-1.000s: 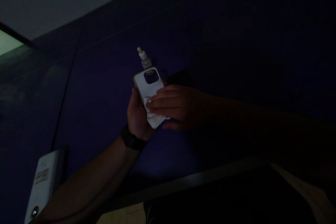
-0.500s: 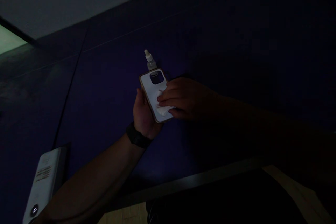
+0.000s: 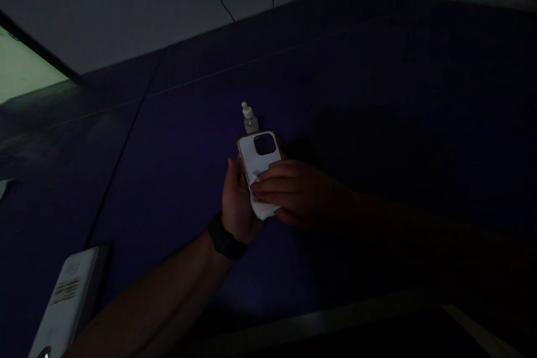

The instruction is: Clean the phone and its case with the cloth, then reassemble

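Note:
A white phone case (image 3: 250,155) with a brownish rim and a large camera cut-out rests in my left hand (image 3: 240,207), tilted up toward me. The thumb lies along its left edge; the other fingers are hidden behind it. My right hand (image 3: 293,191) presses a crumpled white tissue (image 3: 264,210) against the lower part of the case's back, fingers closed over it. Just beyond the top edge of the case stands a small clear dropper bottle (image 3: 250,121) with a white cap, its lower part covered by the case.
Everything is dimly lit. On the dark purple table (image 3: 188,140) at lower left lies a long white box-like device (image 3: 62,302), beside my left forearm. A pale wall (image 3: 113,5) with hanging cables rises behind. A pale scrap (image 3: 4,187) shows at the left edge.
The whole view has shifted, so the table and hands sit lower in the picture. The right hand and tissue have slid toward the lower left of the case. Both hands keep their hold.

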`<state>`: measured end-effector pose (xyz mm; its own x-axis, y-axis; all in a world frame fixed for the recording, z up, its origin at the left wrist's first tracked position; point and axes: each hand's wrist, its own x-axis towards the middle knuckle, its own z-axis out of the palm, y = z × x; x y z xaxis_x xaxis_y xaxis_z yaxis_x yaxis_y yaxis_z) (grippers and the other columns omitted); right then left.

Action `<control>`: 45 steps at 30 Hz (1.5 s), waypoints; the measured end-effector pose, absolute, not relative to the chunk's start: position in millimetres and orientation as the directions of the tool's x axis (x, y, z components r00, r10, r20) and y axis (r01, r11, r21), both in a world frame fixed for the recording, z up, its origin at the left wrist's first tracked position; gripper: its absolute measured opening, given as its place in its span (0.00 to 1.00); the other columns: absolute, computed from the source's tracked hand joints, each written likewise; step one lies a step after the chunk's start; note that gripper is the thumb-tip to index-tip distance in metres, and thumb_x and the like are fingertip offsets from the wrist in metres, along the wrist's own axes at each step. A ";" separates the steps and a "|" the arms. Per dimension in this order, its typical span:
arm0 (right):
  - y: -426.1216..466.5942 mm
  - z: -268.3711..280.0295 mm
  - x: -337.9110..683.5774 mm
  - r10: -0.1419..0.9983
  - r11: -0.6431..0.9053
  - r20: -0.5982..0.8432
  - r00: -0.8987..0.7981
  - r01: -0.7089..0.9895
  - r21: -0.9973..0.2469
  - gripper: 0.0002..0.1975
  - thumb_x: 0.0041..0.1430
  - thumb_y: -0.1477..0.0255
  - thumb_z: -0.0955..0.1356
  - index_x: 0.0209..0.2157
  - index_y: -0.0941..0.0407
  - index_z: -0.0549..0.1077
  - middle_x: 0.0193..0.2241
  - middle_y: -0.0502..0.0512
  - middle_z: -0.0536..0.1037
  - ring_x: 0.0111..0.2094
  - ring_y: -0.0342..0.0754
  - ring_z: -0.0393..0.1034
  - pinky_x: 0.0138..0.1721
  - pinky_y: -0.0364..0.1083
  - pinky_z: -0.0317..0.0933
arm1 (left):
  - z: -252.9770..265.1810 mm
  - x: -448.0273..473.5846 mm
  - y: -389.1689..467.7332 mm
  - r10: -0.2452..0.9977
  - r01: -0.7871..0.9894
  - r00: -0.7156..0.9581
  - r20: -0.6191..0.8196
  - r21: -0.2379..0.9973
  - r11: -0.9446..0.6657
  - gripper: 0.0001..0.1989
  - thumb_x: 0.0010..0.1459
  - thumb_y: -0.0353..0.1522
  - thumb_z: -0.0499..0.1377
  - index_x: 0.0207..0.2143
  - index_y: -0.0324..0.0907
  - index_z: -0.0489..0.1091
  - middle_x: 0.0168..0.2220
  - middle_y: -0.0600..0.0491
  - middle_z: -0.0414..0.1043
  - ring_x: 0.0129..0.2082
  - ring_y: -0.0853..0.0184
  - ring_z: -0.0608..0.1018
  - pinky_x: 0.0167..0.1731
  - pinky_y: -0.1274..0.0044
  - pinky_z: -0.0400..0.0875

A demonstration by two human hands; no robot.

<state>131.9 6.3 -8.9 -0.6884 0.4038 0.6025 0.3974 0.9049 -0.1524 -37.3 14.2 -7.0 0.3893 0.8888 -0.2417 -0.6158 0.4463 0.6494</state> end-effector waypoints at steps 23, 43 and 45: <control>9.9 -14.6 149.8 0.388 0.901 0.595 -0.704 0.427 -0.082 0.17 0.67 0.70 0.65 0.55 0.53 0.74 0.50 0.58 0.82 0.54 0.53 0.75 0.60 0.58 0.66 | -21.8 -27.8 12.6 0.819 -0.772 0.574 -0.020 0.320 0.549 0.25 0.66 0.50 0.54 0.44 0.37 0.75 0.27 0.52 0.72 0.22 0.72 0.71 0.23 0.81 0.65; 5.5 -10.1 146.0 0.403 0.887 0.605 -0.687 0.457 -0.071 0.18 0.68 0.74 0.63 0.58 0.58 0.72 0.52 0.62 0.81 0.57 0.54 0.72 0.60 0.58 0.64 | -24.8 -31.3 14.1 0.806 -0.733 0.583 -0.100 0.363 0.575 0.30 0.68 0.52 0.49 0.46 0.35 0.75 0.32 0.49 0.75 0.28 0.69 0.76 0.32 0.78 0.71; 4.7 -11.1 145.2 0.427 0.875 0.601 -0.675 0.476 -0.087 0.19 0.68 0.74 0.62 0.58 0.58 0.72 0.53 0.63 0.80 0.58 0.54 0.71 0.60 0.59 0.64 | -26.4 -31.5 14.4 0.799 -0.733 0.593 -0.099 0.344 0.587 0.29 0.68 0.51 0.50 0.45 0.34 0.75 0.32 0.49 0.75 0.28 0.70 0.76 0.32 0.79 0.71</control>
<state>145.2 4.7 -11.1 -0.6753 0.4270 0.6013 0.4759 0.8752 -0.0871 -31.5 14.4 -26.4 0.5932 0.7989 -0.0990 -0.7330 0.5869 0.3439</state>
